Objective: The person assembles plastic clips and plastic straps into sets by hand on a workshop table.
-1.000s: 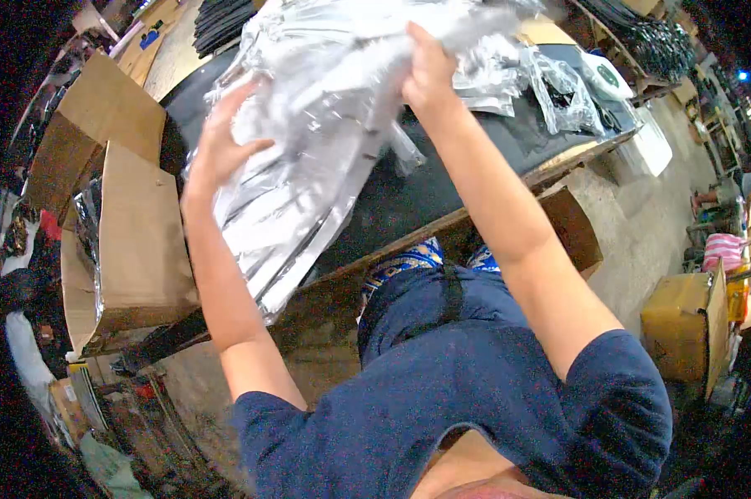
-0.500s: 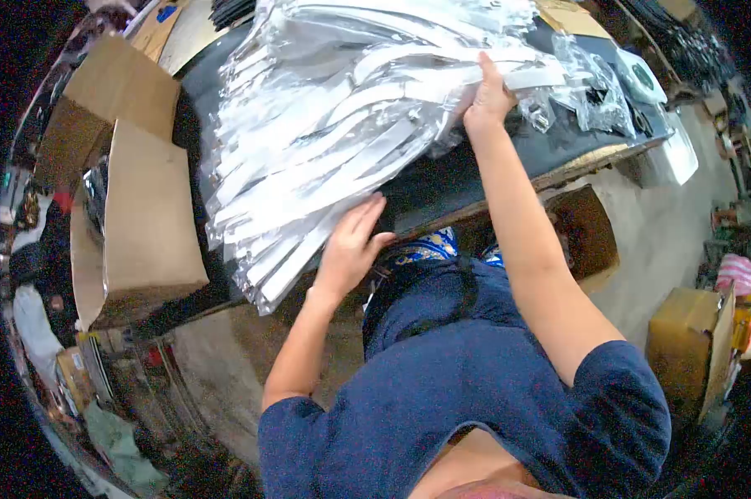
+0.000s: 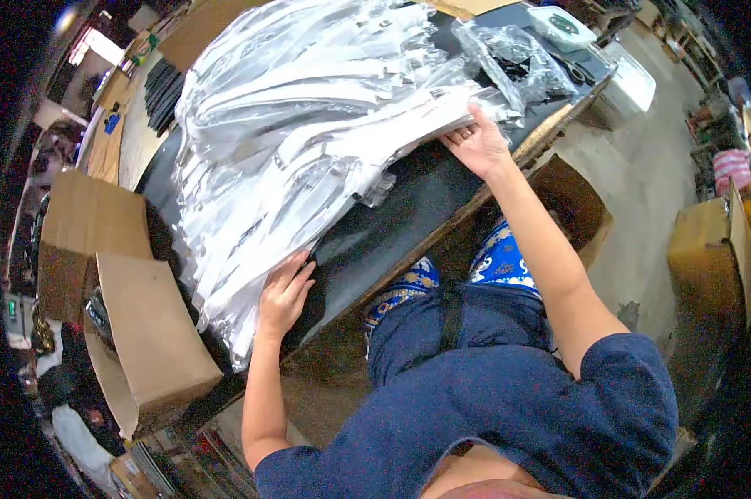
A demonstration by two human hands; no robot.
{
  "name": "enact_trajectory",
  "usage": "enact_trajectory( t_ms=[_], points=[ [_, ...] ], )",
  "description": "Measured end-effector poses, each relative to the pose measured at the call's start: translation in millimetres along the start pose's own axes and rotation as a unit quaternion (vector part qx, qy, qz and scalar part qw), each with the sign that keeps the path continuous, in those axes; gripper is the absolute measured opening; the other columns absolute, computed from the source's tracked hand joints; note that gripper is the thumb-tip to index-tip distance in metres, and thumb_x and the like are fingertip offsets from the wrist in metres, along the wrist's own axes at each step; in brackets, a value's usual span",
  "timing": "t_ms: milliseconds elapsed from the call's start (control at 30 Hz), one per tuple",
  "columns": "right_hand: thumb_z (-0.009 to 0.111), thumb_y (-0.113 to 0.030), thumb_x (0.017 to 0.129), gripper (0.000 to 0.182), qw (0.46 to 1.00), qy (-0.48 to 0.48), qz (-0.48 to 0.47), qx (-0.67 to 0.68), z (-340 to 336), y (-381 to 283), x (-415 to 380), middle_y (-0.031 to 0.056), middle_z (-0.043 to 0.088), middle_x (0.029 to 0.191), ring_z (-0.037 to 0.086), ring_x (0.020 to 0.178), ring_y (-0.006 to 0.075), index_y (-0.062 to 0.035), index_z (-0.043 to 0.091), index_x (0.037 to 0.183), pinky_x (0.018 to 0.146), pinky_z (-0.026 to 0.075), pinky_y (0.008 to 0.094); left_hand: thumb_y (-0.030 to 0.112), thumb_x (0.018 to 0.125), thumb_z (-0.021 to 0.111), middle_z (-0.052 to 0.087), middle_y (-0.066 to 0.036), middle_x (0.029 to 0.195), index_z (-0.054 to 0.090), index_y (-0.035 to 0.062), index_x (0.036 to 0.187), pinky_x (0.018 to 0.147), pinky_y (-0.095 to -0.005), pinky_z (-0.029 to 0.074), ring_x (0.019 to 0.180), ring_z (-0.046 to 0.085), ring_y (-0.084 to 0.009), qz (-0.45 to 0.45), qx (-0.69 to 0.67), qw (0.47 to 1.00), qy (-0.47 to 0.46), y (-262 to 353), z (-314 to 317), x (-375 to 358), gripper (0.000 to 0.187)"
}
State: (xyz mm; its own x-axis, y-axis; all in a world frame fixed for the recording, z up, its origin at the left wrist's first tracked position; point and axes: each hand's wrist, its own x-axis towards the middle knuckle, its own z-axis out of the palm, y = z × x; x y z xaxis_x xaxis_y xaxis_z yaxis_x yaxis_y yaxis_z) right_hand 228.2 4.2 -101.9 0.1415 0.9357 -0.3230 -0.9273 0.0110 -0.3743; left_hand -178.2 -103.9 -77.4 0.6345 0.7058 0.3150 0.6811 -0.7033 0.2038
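Observation:
A large heap of long white strips in clear plastic sleeves (image 3: 309, 125) lies fanned out on a dark-topped table (image 3: 384, 237). My left hand (image 3: 284, 295) rests against the heap's near left edge, with its fingers stretched out and slightly apart. At the right end of the heap, my right hand (image 3: 479, 148) touches the sleeve ends. Its palm is turned toward them, the thumb is raised and the fingers are apart, their tips partly hidden by the sleeves.
Open cardboard boxes (image 3: 155, 333) stand at the left. Clear bags with dark parts (image 3: 517, 62), scissors (image 3: 579, 73) and a white container (image 3: 562, 29) are at the table's right end. Another carton (image 3: 708, 249) stands on the floor at the right. Black strips (image 3: 161, 96) lie at the upper left.
The view has turned, so the table slants more. My left hand has slid along the heap's edge toward its left end. My right hand has turned its palm to the sleeve ends.

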Motion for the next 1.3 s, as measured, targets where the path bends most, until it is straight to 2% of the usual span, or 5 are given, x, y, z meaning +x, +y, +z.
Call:
enact_trajectory(
  t_ms=[233,467,733,800,1300],
  points=[
    [0.056,-0.025,0.091,0.033,0.982,-0.051,0.019,-0.183,10,-26,-4,0.0113,0.056,0.114,0.055,0.106,0.0261,-0.0044,0.05,0.117,0.097,0.042,0.0458,0.004,0.074,0.069,0.061,-0.01,0.117,0.065,0.0044,0.097,0.088,-0.0357,0.048,0.104,0.06,-0.0274,0.018,-0.002,0.999,0.027,4,0,2,0.023],
    [0.06,-0.036,0.088,0.045,0.874,-0.002,0.159,-0.459,-3,-68,-34,0.0165,0.065,0.088,0.067,0.072,0.0262,0.004,0.056,0.109,0.061,0.057,0.0346,0.001,0.07,0.071,0.067,-0.012,0.093,0.067,0.0027,0.083,0.077,-0.0341,0.053,0.087,0.066,-0.0267,0.067,-0.163,0.981,0.08,73,13,48,0.014],
    [0.062,-0.009,0.085,0.013,0.789,-0.049,-0.18,-0.585,-31,-54,-59,0.0123,0.065,0.078,0.064,0.065,0.0196,0.0017,0.066,0.091,0.057,0.053,0.0286,0.0,0.081,0.062,0.065,-0.015,0.102,0.067,0.0026,0.1,0.084,-0.0329,0.047,0.096,0.062,-0.0278,0.0,-0.213,0.963,0.165,99,22,194,0.019],
    [0.065,-0.005,0.079,0.01,0.624,-0.06,-0.339,-0.701,-36,-46,-67,0.013,0.065,0.08,0.065,0.074,0.023,-0.0004,0.067,0.087,0.066,0.051,0.0312,0.0,0.081,0.059,0.062,-0.017,0.106,0.064,0.0028,0.105,0.09,-0.0357,0.044,0.103,0.058,-0.0309,0.001,-0.172,0.969,0.179,80,37,230,0.024],
    [0.069,0.0,0.071,0.013,0.601,-0.049,-0.413,-0.683,-50,-19,-80,0.0146,0.059,0.097,0.059,0.091,0.0303,-0.0016,0.064,0.082,0.079,0.048,0.0348,0.013,0.074,0.067,0.066,-0.016,0.089,0.068,0.0024,0.093,0.077,-0.0407,0.046,0.084,0.06,-0.0344,-0.072,-0.148,0.982,0.09,43,97,297,0.022]
  ],
)
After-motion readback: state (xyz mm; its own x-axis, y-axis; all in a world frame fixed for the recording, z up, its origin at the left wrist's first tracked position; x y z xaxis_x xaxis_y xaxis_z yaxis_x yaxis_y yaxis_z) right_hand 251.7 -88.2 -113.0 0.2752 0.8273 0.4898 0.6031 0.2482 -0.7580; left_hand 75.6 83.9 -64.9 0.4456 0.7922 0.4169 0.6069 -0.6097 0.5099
